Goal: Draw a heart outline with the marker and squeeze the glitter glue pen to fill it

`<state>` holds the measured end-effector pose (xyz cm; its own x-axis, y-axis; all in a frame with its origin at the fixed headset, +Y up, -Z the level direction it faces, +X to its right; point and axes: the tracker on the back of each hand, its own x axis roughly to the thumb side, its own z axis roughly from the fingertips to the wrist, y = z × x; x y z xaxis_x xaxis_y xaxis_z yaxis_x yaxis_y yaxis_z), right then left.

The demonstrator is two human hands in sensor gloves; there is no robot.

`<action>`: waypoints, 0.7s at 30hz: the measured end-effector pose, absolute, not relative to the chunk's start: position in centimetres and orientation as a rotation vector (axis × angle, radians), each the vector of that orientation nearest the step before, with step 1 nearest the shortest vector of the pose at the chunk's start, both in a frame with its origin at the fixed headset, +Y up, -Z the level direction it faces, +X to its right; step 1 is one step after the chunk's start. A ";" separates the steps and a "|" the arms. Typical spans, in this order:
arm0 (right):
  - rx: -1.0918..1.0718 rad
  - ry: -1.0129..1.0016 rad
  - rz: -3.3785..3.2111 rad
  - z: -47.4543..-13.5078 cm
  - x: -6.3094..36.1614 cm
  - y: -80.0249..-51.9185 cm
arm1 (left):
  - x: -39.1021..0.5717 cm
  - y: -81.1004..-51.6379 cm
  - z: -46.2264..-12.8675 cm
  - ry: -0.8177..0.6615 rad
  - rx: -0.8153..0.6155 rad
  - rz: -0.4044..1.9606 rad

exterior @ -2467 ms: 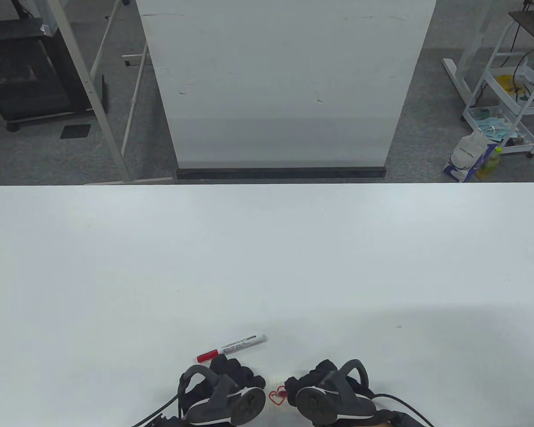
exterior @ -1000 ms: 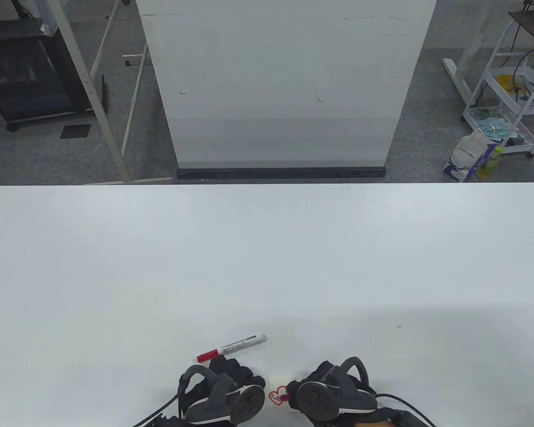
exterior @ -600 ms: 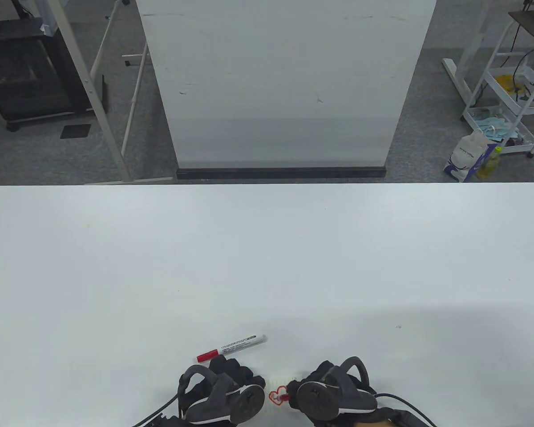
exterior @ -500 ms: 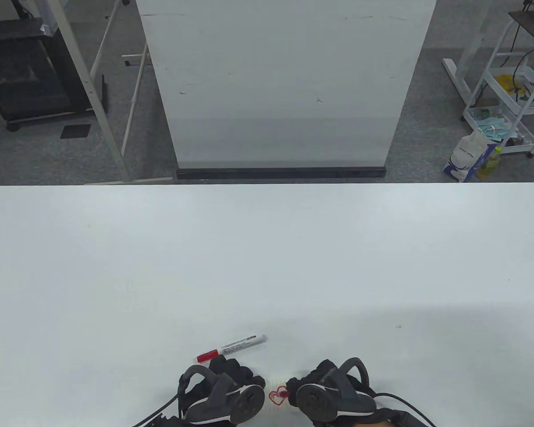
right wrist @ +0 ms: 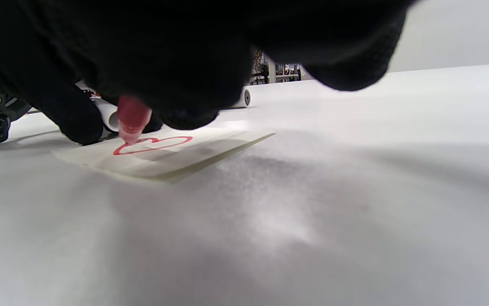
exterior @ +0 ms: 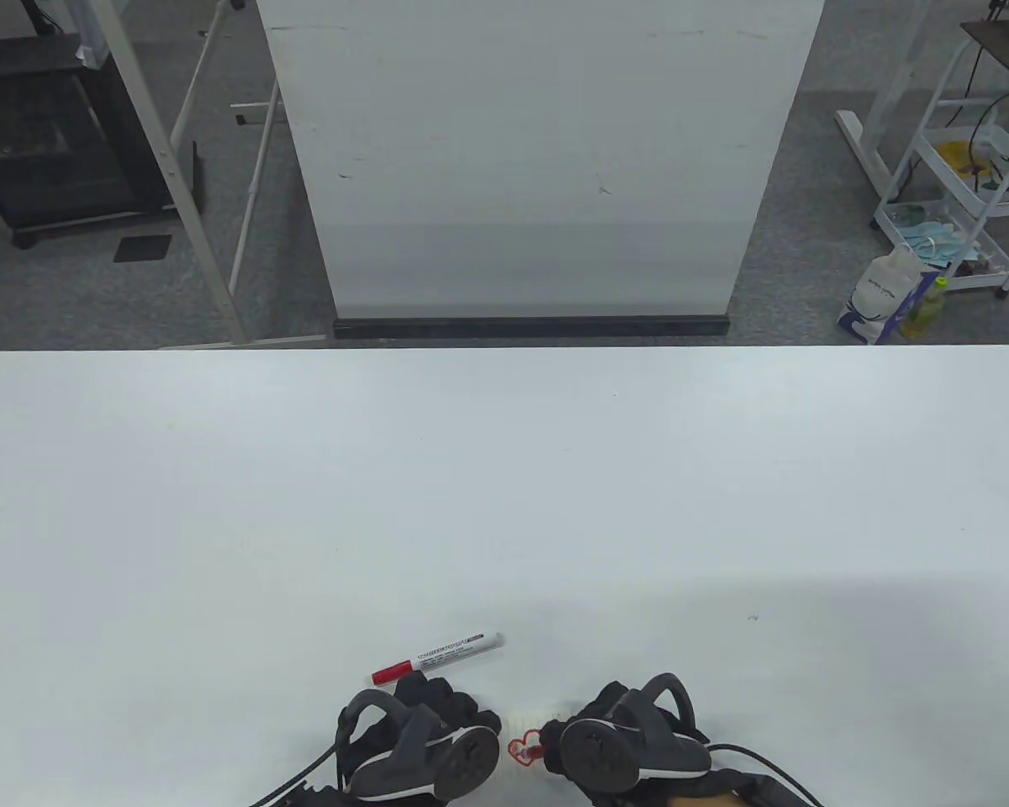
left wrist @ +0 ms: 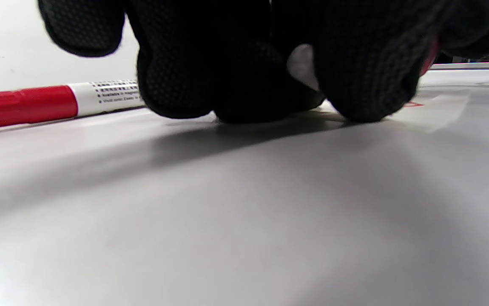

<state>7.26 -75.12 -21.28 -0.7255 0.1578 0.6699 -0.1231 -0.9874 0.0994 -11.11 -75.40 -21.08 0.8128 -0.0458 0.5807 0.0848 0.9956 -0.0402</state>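
Observation:
A small paper slip [exterior: 528, 725] [right wrist: 193, 148] lies near the table's front edge, with a red heart outline [exterior: 522, 751] [right wrist: 153, 144] drawn on it. My right hand [exterior: 610, 740] grips a pink glitter glue pen [right wrist: 132, 119] whose tip touches the outline's left lobe. My left hand [exterior: 433, 730] rests on the table with curled fingers [left wrist: 270, 76] just left of the slip. A small white cap-like piece [left wrist: 302, 68] [right wrist: 106, 114] shows pinched between them. The red-capped white marker [exterior: 437, 656] [left wrist: 36, 104] lies on the table just beyond the left hand.
The white table [exterior: 504, 487] stretches wide beyond the hands. A white panel [exterior: 538, 160] stands past its far edge, with a rack [exterior: 967, 185] and a bag on the floor to the right.
My right hand has shifted slightly over the heart, with the pen tip staying on the outline. The left hand and marker have not moved.

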 end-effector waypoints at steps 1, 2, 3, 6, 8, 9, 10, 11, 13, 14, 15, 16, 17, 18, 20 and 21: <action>1.085 0.066 2.786 -21.3 7.3 -75.1 | -11.1 -75.4 -21.1 -0.618 -0.065 -0.070; 1.069 0.046 2.794 -21.2 7.3 -75.1 | -11.1 -75.4 -21.1 -0.617 -0.065 -0.070; 1.063 0.009 2.817 -21.2 7.3 -75.1 | -11.1 -75.4 -21.1 -0.617 -0.064 -0.071; 1.055 0.025 2.813 -21.4 7.4 -75.1 | -11.1 -75.4 -21.1 -0.618 -0.065 -0.071; 1.070 0.064 2.798 -21.5 7.5 -75.0 | -11.1 -75.4 -21.1 -0.618 -0.065 -0.071; 1.076 0.087 2.790 -21.5 7.5 -75.0 | -11.1 -75.4 -21.1 -0.618 -0.065 -0.071; 1.086 0.110 2.780 -21.5 7.5 -75.0 | -11.1 -75.4 -21.1 -0.618 -0.065 -0.071; 1.091 0.123 2.776 -21.5 7.5 -74.9 | -11.1 -75.4 -21.1 -0.618 -0.065 -0.071; 1.095 0.121 2.776 -21.5 7.5 -75.0 | -11.1 -75.4 -21.1 -0.618 -0.065 -0.071; 1.092 0.101 2.782 -21.5 7.5 -75.0 | -11.1 -75.4 -21.1 -0.618 -0.065 -0.071; 1.089 0.098 2.789 -21.5 7.5 -75.0 | -11.1 -75.4 -21.1 -0.618 -0.065 -0.071; 1.067 0.044 2.800 -21.4 7.5 -75.2 | -11.1 -75.4 -21.1 -0.618 -0.065 -0.071; 1.065 0.022 2.813 -21.5 7.4 -75.2 | -11.1 -75.4 -21.1 -0.618 -0.065 -0.071; 1.057 0.001 2.820 -21.5 7.4 -75.3 | -11.1 -75.4 -21.1 -0.618 -0.064 -0.072; 1.058 0.012 2.815 -21.5 7.4 -75.3 | -11.1 -75.4 -21.1 -0.617 -0.064 -0.072; 1.062 0.030 2.807 -21.5 7.4 -75.2 | -11.1 -75.4 -21.1 -0.617 -0.064 -0.071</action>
<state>7.39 -75.21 -21.50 -0.7408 0.1377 0.6575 -0.1238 -0.9900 0.0679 -11.13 -75.37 -21.07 0.8131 -0.0477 0.5802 0.0860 0.9955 -0.0387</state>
